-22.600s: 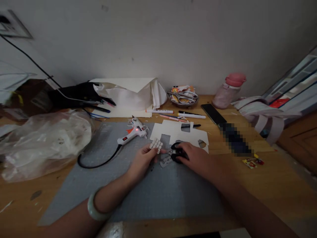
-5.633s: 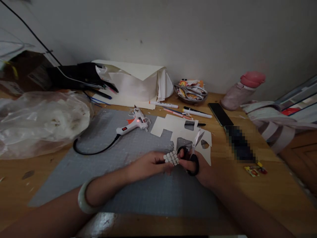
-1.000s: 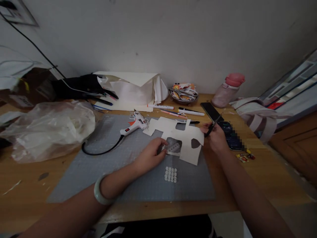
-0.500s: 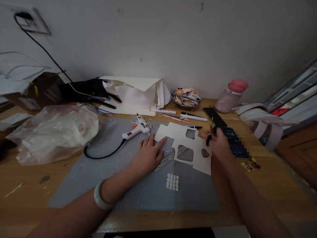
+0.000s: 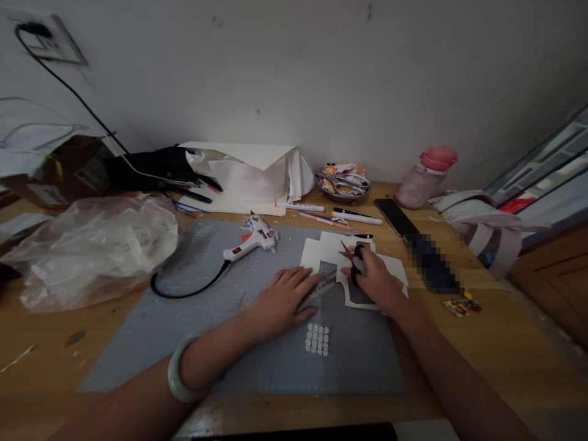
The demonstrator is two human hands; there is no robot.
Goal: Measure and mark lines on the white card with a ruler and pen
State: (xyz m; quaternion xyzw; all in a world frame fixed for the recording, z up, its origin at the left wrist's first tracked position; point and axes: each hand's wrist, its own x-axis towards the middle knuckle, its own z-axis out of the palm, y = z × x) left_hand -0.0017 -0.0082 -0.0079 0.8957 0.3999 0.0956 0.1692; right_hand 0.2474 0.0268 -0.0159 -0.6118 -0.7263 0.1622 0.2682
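Note:
My right hand (image 5: 377, 280) grips a pair of black-handled scissors (image 5: 358, 252) above a white sheet of paper (image 5: 312, 251) with cut-out holes. The scissor blades point up and to the left. Palm down, my left hand (image 5: 287, 301) lies with its fingers stretched out, close to the paper's left edge. Its fingertips reach a clear ruler (image 5: 320, 288), which runs partly under the paper. Nearer to me, several small white rounded pieces (image 5: 317, 339) lie in rows on the grey cutting mat (image 5: 257, 361).
A white glue gun (image 5: 250, 242) with a black cord lies left of the paper. A crumpled plastic bag (image 5: 101, 251) sits further left. Markers (image 5: 356, 217), a filled bowl (image 5: 342, 187), a pink-lidded bottle (image 5: 425, 177) and a phone (image 5: 395, 217) are behind and to the right.
My right hand has moved left with the scissors, from the paper's right edge to over the paper. The paper has shifted slightly right. My left hand has slid right, nearer the ruler.

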